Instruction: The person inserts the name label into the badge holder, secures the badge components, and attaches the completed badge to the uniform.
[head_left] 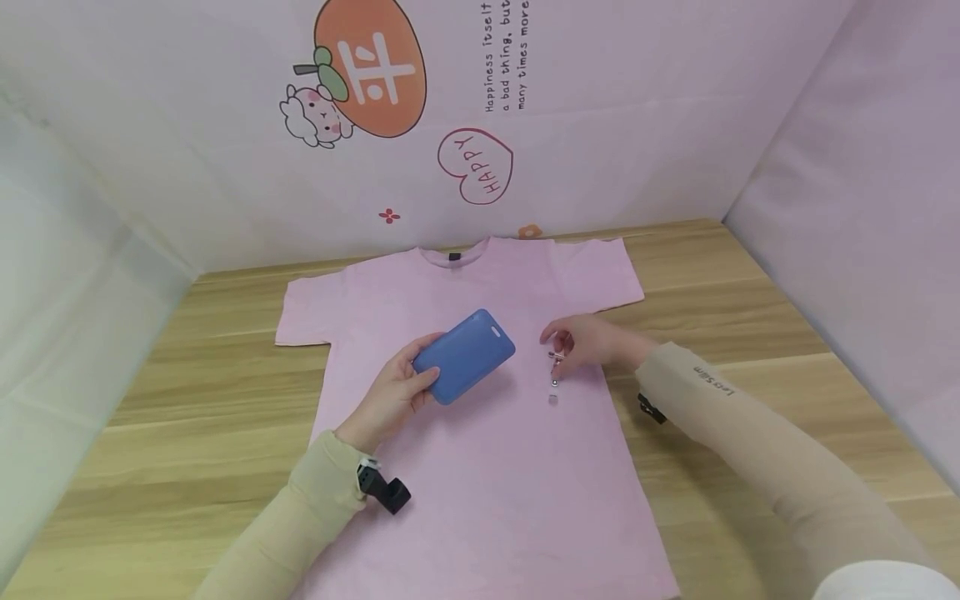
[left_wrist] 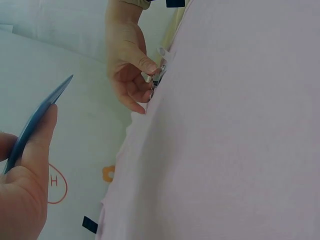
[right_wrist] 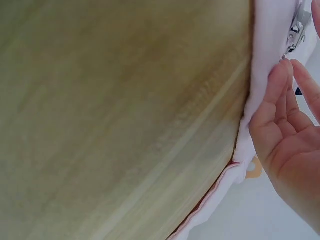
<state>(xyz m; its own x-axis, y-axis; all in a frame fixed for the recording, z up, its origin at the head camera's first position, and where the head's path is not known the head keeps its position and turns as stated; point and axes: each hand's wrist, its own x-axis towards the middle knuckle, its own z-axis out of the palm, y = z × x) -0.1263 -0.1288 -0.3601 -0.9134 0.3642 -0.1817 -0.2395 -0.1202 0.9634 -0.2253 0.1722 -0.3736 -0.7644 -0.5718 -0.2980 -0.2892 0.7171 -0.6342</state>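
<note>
In the head view, my left hand (head_left: 393,396) grips a blue card holder (head_left: 465,356) at the frame centre, above the pink T-shirt (head_left: 487,483); my right hand (head_left: 592,342) pinches a small metal clip (head_left: 556,360) just right of it. In the left wrist view, the holder (left_wrist: 37,117) is at the left edge and the clip (left_wrist: 159,75) is pinched at top centre. In the right wrist view, the clip (right_wrist: 296,32) sits in the upper right corner.

Count: 1 pink T-shirt (head_left: 487,467) spread flat on 1 wooden table (head_left: 750,317); 1 blue card holder (head_left: 465,356); 1 small metal clip (head_left: 556,358) with a short strap. 2 hands in view, left hand (head_left: 393,392) and right hand (head_left: 592,342), each with 1 black wrist mount: (head_left: 384,490) on the left arm, (head_left: 651,408) on the right. Wall behind: 1 orange fruit sticker (head_left: 371,62), 1 heart "HAPPY" sticker (head_left: 476,165), 1 small red flower sticker (head_left: 389,216).
</note>
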